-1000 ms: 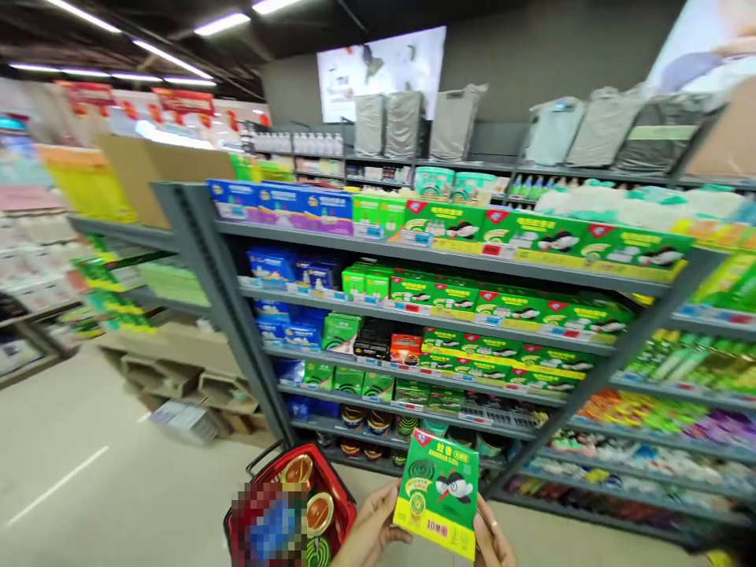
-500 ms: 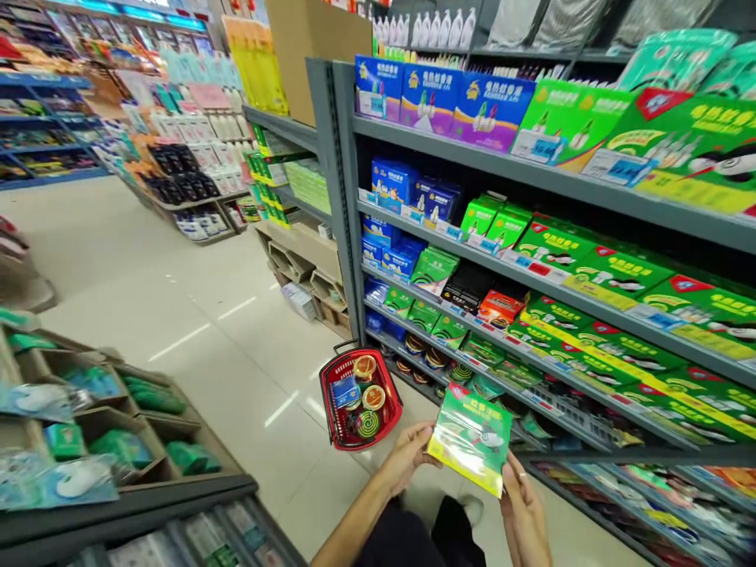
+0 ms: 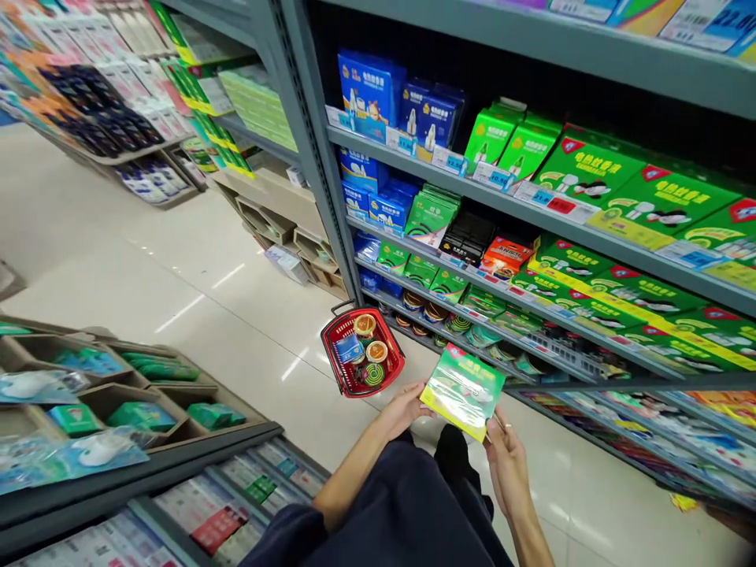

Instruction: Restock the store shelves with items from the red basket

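A flat green and yellow box (image 3: 465, 391), with a red corner and a glossy surface, is held up in front of my body. My left hand (image 3: 407, 407) grips its left edge, and my right hand (image 3: 501, 442), with a ring on one finger, pinches the lower right corner. Just beyond my left hand, a red shopping basket (image 3: 385, 386) stands on the floor. Inside it are two round tubs with orange lids (image 3: 376, 352), a blue pack (image 3: 349, 349) and a round item with a green spiral (image 3: 374, 373).
To the right runs a grey shelf unit (image 3: 413, 161) stocked with blue, green and orange boxes. A low display with cardboard trays (image 3: 171, 417) stands on the left. Tiled floor (image 3: 194, 260) stretches between them, and more shelves line the far left.
My view has tilted downward and come closer to the shelves, so their top row has left the picture. Both hands keep hold of the green box. The basket stays on the floor.
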The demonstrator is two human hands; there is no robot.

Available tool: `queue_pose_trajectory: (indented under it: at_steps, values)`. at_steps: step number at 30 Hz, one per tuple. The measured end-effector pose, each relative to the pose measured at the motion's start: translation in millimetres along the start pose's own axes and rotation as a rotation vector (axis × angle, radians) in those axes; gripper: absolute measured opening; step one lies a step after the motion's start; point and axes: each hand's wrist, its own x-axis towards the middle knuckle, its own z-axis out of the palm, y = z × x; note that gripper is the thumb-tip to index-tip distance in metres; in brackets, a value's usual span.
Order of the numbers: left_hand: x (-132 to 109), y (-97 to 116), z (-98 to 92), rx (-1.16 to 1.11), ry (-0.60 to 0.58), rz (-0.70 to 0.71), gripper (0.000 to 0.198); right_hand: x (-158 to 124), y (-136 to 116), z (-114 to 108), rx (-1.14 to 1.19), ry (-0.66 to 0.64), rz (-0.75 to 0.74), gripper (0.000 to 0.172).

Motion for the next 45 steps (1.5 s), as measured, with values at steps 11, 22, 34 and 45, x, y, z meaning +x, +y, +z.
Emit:
queue_pose_trajectory:
  at_steps: [11, 22, 34, 45]
  values:
    - [7, -11, 9.4, 0.083, 0.059, -0.070, 0.045, 2, 13, -14, -0.047, -0.014, -0.042, 0.098]
    - [27, -36, 2.0, 0.600, 0.203, -0.171, 0.039, -2, 37, -38, -0.040, 0.055, -0.002, 0.090]
    - [47, -49, 1.1, 0.905, 0.221, -0.137, 0.046, 31, 54, -48, 0.047, 0.028, 0.062, 0.081]
    - [118, -86, -27.0, 0.962, 0.444, -0.017, 0.063, 125, 88, -85, 0.057, -0.082, 0.074, 0.077]
